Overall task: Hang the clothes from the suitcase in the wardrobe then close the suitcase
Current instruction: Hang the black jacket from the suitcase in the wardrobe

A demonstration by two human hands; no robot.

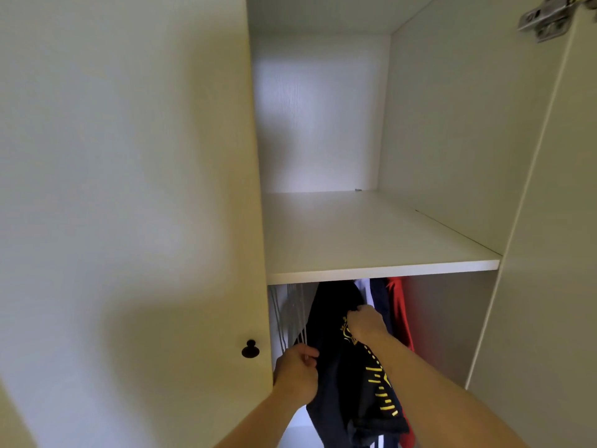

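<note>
Two hands reach in: one left hand (295, 376), one right hand (365, 323). Four garments hang below one shelf (381, 270): one dark shirt with yellow print (336, 318), one white (363, 286), one navy (381, 295), one red (399, 302). One door knob (250, 349), one hinge (546, 17).

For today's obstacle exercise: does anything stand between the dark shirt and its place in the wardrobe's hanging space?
Nothing visible does. The dark shirt already hangs under the shelf, held by the left hand and right hand. Empty hangers sit beside it on one side, a red garment on the other. The rail is hidden.
</note>
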